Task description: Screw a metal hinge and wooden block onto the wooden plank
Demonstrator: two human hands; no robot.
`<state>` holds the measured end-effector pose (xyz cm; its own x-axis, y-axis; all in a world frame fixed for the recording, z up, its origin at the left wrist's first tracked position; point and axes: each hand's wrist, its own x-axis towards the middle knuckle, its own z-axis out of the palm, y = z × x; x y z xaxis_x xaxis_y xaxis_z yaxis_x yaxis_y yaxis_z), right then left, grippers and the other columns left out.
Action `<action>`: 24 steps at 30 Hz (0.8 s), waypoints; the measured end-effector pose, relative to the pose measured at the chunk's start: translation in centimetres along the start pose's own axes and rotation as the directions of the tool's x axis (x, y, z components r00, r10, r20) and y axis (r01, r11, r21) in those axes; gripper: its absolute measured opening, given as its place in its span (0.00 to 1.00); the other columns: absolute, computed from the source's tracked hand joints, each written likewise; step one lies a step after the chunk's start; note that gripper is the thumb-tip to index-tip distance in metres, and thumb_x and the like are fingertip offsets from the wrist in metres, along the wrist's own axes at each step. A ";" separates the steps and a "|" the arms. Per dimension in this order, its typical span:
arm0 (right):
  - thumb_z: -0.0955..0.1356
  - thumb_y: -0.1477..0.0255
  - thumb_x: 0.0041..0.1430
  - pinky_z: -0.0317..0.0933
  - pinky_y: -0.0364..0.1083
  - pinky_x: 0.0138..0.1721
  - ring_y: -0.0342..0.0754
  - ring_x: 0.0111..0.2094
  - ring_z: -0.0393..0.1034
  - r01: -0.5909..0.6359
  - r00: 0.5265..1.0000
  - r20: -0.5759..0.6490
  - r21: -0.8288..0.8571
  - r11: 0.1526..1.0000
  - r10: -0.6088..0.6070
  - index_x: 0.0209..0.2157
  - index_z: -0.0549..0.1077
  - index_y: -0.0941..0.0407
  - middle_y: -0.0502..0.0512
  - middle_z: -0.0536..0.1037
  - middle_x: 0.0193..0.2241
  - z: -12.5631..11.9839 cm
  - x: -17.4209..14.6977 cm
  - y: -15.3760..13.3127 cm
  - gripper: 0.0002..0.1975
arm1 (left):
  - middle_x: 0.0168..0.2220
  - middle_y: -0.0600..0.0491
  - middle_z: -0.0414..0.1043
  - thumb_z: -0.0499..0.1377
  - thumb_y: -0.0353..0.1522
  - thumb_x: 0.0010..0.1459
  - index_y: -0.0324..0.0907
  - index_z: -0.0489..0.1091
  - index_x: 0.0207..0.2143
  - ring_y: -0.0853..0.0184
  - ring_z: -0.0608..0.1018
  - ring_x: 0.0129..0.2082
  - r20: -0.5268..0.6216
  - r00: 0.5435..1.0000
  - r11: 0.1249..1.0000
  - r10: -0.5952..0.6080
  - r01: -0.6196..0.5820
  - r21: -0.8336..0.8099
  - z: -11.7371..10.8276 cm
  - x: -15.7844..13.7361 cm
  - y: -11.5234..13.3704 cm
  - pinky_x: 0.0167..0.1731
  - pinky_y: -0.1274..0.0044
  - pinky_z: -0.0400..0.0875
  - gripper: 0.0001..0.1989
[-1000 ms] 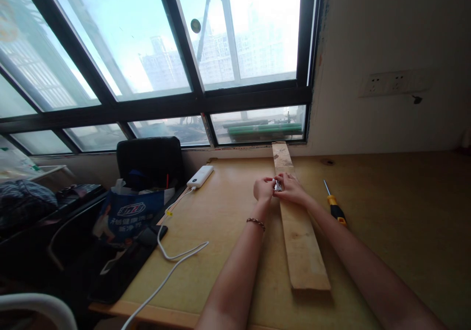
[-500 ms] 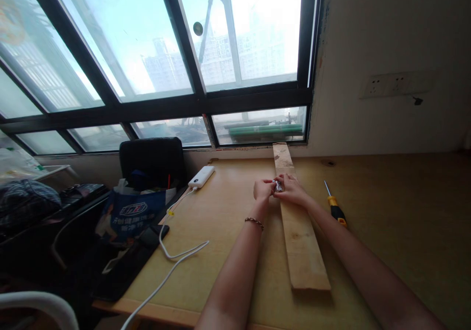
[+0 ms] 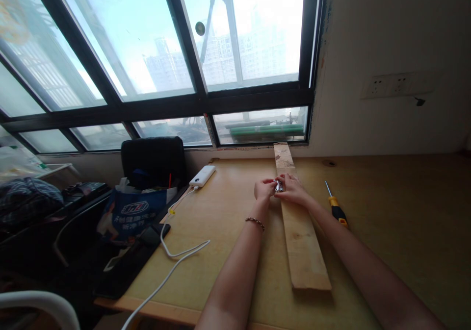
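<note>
A small shiny metal fitting [image 3: 278, 186] lies between my hands over the wooden plank [image 3: 303, 241]; its exact kind is too small to make out. My left hand [image 3: 265, 189], with a beaded bracelet at the wrist, pinches its left side. From the right, my right hand [image 3: 291, 190] grips the same fitting with closed fingers, over the plank. The plank lies lengthwise on the table, its far end near the window. To the right of my right forearm rests a screwdriver [image 3: 336, 207] with a yellow and black handle.
On the wooden table [image 3: 228, 251], a white power bank [image 3: 202, 176] trails a white cable [image 3: 184, 257] toward the front edge. A black chair [image 3: 152, 158] and a blue bag [image 3: 128, 212] stand at the left. The window and a wall with sockets [image 3: 390, 85] bound the back.
The whole view has shifted very slightly. Both hands keep their hold on the metal fitting in almost the same place over the plank.
</note>
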<state>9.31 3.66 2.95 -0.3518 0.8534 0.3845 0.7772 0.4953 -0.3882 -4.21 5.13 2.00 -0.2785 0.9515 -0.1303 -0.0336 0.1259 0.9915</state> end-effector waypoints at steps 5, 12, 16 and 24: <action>0.70 0.57 0.40 0.52 0.53 0.50 0.55 0.47 0.61 -0.001 1.000 0.001 -0.001 1.000 0.001 0.49 0.64 0.53 0.57 0.67 0.47 0.0 -0.1 0.1 0.32 | 0.26 0.48 0.75 0.66 0.25 0.36 0.35 0.73 0.28 0.67 0.77 0.25 0.016 1.000 0.999 0.003 -0.002 -0.041 0.2 0.7 -0.5 0.25 0.79 0.71 0.12; 0.70 0.57 0.40 0.53 0.53 0.49 0.56 0.48 0.61 -0.006 1.000 -0.005 0.009 1.000 0.006 0.49 0.64 0.53 0.57 0.67 0.47 0.1 -0.1 0.1 0.32 | 0.23 0.49 0.75 0.67 0.27 0.34 0.37 0.74 0.26 0.67 0.77 0.24 -0.016 0.999 0.999 0.028 -0.027 0.042 0.2 0.6 -0.5 0.25 0.79 0.70 0.12; 0.70 0.58 0.40 0.53 0.53 0.50 0.56 0.47 0.61 -0.003 1.000 -0.003 0.006 1.000 0.003 0.48 0.65 0.53 0.57 0.67 0.47 0.1 0.0 0.1 0.31 | 0.22 0.49 0.75 0.67 0.27 0.34 0.37 0.74 0.25 0.68 0.77 0.24 -0.005 0.999 0.997 0.052 -0.052 0.062 0.2 0.6 -0.3 0.23 0.80 0.69 0.10; 0.70 0.56 0.42 0.53 0.52 0.50 0.56 0.48 0.60 0.005 1.000 -0.006 0.002 1.000 -0.005 0.48 0.65 0.54 0.57 0.66 0.48 0.1 -0.1 0.2 0.31 | 0.25 0.49 0.76 0.65 0.29 0.38 0.38 0.75 0.27 0.68 0.76 0.23 0.046 0.992 0.990 0.114 -0.118 0.082 -0.1 1.0 -1.1 0.22 0.81 0.68 0.09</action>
<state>9.40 3.70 2.75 -0.3526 0.8499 0.3916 0.7744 0.4999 -0.3878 -4.57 5.87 0.83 -0.2365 0.9715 -0.0162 0.0783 0.0356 0.9963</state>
